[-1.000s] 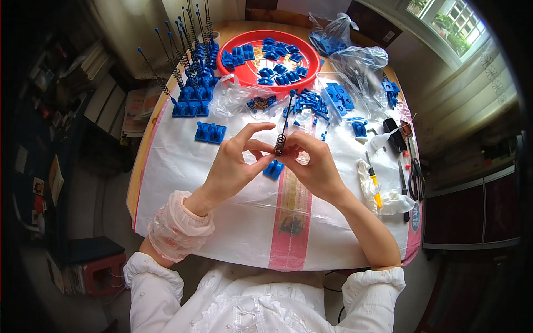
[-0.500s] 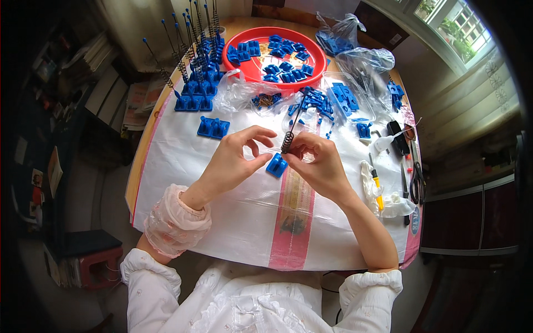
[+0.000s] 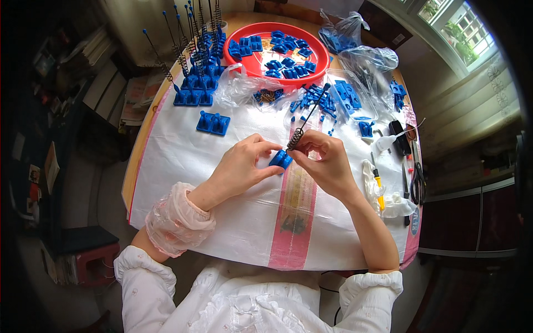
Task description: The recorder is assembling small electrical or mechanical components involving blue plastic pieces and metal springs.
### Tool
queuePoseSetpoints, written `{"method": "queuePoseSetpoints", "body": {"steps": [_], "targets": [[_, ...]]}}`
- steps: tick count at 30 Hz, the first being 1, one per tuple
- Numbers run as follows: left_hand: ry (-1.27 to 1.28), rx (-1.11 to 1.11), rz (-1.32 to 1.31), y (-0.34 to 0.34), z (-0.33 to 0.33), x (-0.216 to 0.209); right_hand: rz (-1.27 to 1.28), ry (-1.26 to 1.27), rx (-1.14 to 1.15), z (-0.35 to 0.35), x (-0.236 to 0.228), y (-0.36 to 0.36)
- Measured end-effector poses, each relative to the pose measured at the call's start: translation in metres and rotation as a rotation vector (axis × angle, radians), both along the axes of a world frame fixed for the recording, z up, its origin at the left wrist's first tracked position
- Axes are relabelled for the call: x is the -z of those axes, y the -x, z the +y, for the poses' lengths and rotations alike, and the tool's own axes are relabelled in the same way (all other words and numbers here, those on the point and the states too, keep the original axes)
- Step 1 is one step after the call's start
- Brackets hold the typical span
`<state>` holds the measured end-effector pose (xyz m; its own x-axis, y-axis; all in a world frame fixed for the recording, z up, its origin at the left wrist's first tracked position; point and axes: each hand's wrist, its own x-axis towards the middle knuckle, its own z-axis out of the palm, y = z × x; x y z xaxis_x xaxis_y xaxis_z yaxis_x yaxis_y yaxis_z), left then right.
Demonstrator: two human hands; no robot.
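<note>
From where I stand, the person's right hand (image 3: 327,161) pinches the lower end of a black spring (image 3: 295,139) between thumb and fingertips. A thin rod (image 3: 315,108) rises from the spring, leaning up and away to the right, and ends in a blue tip (image 3: 326,87). Just left of those fingertips is a blue block (image 3: 280,160), held at its near and far edges by the thumb and fingers of the left hand (image 3: 241,166). The spring's foot is right beside the block; I cannot tell whether they touch.

Both hands work over a white sheet (image 3: 233,222) covering the wooden table (image 3: 241,21). A wider blue piece (image 3: 213,122) lies just beyond the left hand. Farther out on that side stands a cluster of blue bases (image 3: 194,99) with springs and rods upright. Straight past the hands come a crumpled clear bag (image 3: 237,89), scattered small blue parts (image 3: 313,102), and a red basin (image 3: 325,62) holding more blue parts. Beyond the right hand sits a clear tub (image 3: 363,119) of flat blue pieces. To that hand's right are a white bottle (image 3: 384,143), a yellow-handled tool (image 3: 380,194), tissue (image 3: 398,205) and black scissors (image 3: 418,186).
</note>
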<state>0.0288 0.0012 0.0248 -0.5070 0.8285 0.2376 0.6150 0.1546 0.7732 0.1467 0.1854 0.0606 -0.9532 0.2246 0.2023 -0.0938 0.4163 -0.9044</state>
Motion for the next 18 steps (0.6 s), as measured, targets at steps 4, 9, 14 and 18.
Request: {"method": "queuePoseSetpoints", "body": {"steps": [4,9,14,18], "targets": [[0.003,-0.077,0.005,-0.0051,0.002,0.0009,0.005,0.007,0.01,0.0007,0.0027,0.0004],[0.016,-0.101,0.075,-0.0074,0.0031,0.0065,-0.005,0.021,0.028,-0.0001,0.0038,0.0011],[0.051,-0.121,0.091,-0.0072,0.003,0.0062,0.037,-0.007,0.036,0.0021,0.0082,0.0021],[0.021,-0.132,0.102,-0.0084,0.0033,0.0056,0.05,-0.01,0.034,0.0016,0.0087,0.0029]]}}
